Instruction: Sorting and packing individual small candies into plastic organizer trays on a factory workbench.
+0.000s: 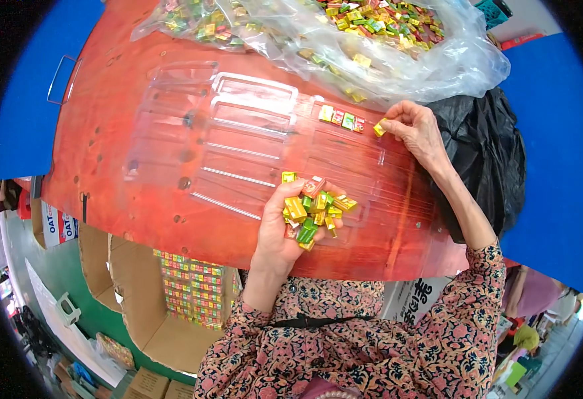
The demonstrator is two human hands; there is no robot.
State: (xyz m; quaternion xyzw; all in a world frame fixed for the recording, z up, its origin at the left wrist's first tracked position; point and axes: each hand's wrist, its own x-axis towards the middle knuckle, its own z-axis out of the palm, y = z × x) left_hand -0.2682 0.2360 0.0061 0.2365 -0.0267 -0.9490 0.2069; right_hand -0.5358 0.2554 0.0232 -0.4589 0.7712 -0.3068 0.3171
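Note:
My left hand is cupped round a heap of small wrapped sweets in yellow, green and red, over the near part of the table. Farther off to the right, my right hand pinches one yellow wrapped sweet between thumb and fingertips. Just left of that sweet, a short row of sweets in yellow, red and green lies along the far end of a clear plastic tray. The held yellow sweet is apart from the row's right end.
More clear trays lie to the left on the red table. A large clear bag of loose sweets spreads across the back, beside a black plastic bag. Below the table's near edge, an open cardboard box holds packed sweets.

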